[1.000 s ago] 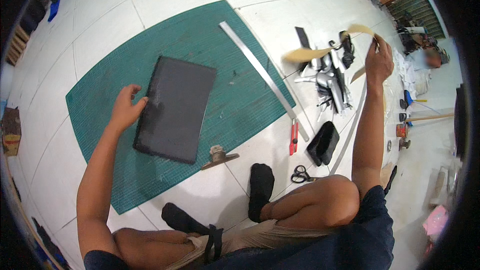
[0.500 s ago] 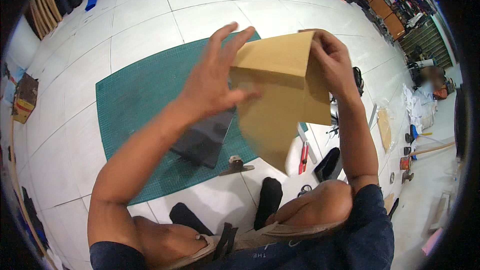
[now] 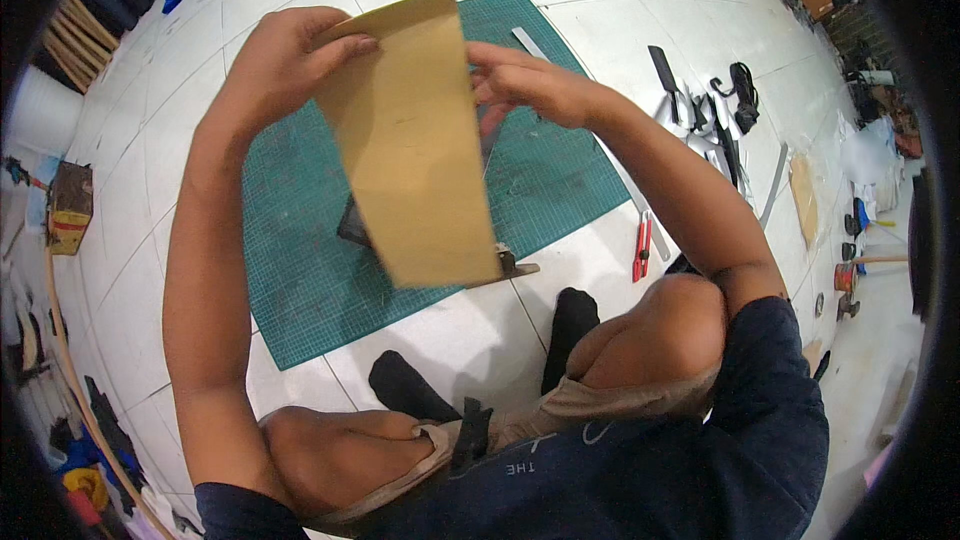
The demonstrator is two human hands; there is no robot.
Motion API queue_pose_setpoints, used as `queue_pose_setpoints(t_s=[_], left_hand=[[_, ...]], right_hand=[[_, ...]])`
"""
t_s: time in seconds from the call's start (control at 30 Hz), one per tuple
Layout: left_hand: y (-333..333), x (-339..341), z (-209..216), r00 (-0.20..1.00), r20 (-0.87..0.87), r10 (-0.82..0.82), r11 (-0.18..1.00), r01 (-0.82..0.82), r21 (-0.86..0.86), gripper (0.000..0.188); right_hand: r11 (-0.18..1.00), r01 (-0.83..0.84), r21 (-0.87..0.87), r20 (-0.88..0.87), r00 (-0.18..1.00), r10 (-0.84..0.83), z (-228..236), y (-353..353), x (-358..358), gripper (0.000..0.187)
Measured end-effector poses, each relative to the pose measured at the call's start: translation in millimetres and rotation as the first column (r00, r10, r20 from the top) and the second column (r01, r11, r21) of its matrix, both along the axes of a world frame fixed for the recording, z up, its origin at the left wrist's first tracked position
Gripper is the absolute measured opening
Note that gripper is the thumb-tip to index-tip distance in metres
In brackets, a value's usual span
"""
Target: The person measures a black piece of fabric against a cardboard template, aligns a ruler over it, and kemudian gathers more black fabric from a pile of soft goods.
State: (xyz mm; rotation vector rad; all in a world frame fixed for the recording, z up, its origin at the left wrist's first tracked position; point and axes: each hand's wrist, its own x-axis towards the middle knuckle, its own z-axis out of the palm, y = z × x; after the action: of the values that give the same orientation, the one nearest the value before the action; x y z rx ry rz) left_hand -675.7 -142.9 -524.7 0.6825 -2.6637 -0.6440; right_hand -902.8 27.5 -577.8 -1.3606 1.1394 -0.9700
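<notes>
Green and gridded, one mat (image 3: pixel 300 310) is seen on the white tiled floor (image 3: pixel 440 325). Toward its left, the upper left edge of one tan sheet (image 3: pixel 415 150) is pinched between the thumb and fingers of the left hand (image 3: pixel 288 58). The sheet is held above the mat, its long axis running from top to bottom, its narrower end pointed toward the person and slightly right. Behind it, one dark panel (image 3: pixel 352 224) and one metal clip (image 3: pixel 517 266) are partly hidden. At the sheet's right edge the right hand (image 3: pixel 535 90) is placed, fingers partly spread; whether the sheet is gripped there cannot be told. Farther right, one metal ruler (image 3: pixel 527 43) is crossed by the forearm, with one red cutter (image 3: pixel 641 248) just beside.
</notes>
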Motion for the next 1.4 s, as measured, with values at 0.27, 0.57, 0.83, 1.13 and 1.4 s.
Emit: queue_pose_setpoints(t_s=[0.27, 0.57, 0.83, 1.13, 1.4], left_hand=[[-18.9, 17.1, -78.4, 0.915, -0.243, 0.322, 0.795, -0.122, 0.595, 0.057], [33.3, 53.4, -219.8, 0.971, 0.133, 0.2, 0.165, -0.168, 0.972, 0.04], [52.6, 64.2, -248.0, 0.928, 0.369, 0.057, 0.281, -0.37, 0.885, 0.032], [60.7, 65.2, -270.2, 0.889, 0.421, 0.178, 0.259, -0.456, 0.852, 0.032], [51.3, 67.6, -302.9, 0.889, 0.414, 0.197, 0.721, -0.417, 0.554, 0.028]], right_hand=[[0.935, 0.339, 0.103, 0.05, 0.937, -0.345, -59.7, -21.6, 26.8, 0.039], [0.66, 0.626, 0.415, 0.304, 0.589, -0.749, -179.8, -14.2, -9.1, 0.038], [0.618, 0.733, 0.286, -0.253, 0.679, -0.689, -229.4, -9.8, -73.1, 0.039], [0.786, 0.614, -0.076, -0.598, 0.603, -0.528, -240.6, -28.4, -82.6, 0.031], [0.865, 0.416, -0.281, -0.775, 0.433, -0.46, -255.0, -52.9, -89.3, 0.028]])
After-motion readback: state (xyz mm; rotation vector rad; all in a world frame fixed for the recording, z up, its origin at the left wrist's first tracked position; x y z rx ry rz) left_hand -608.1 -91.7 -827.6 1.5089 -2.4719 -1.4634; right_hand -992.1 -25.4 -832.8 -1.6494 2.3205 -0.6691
